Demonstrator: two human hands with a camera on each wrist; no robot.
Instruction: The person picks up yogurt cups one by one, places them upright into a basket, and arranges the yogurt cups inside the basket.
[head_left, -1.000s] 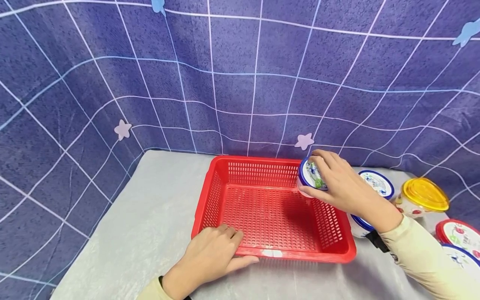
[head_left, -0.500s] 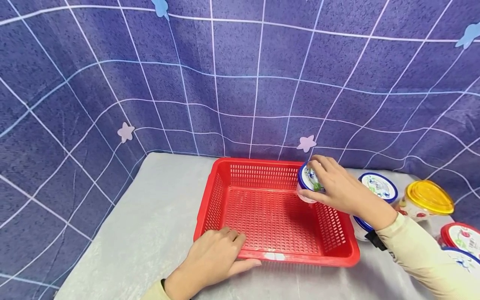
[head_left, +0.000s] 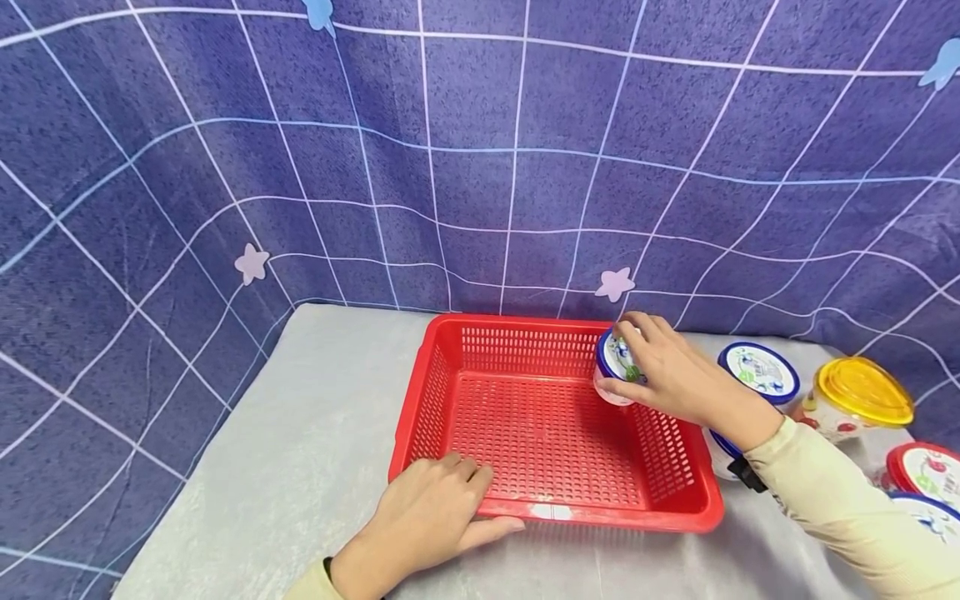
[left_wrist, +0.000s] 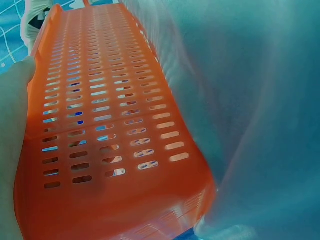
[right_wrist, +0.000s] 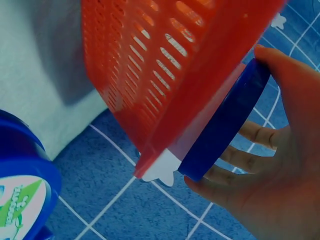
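Observation:
A red perforated plastic basket (head_left: 517, 320) sits on the grey-covered table. My left hand (head_left: 431, 508) holds its near left rim, fingers over the inside and thumb along the outer side. At the basket's far right corner, my right hand (head_left: 667, 371) grips a round tub (head_left: 617, 360) by its blue-edged lid, from above. The tub is inside the rim; whether its base touches the basket floor cannot be told. The right wrist view shows thumb and fingers around the blue lid (right_wrist: 227, 120), above the basket rim (right_wrist: 215, 60). The basket's outer wall (left_wrist: 75, 212) fills much of the left wrist view.
Right of the basket stand more lidded tubs: a blue-lidded tub (head_left: 759, 371), another (head_left: 722, 467) partly under the right forearm, a yellow-lidded one (head_left: 862, 392), a red-lidded one (head_left: 930, 475) and a blue-rimmed one (head_left: 926, 517). A blue grid-patterned cloth (head_left: 480, 192) hangs behind.
The right hand and tub have sunk slightly at the basket's far right corner. The left hand keeps its place on the rim, and the view has shifted a little.

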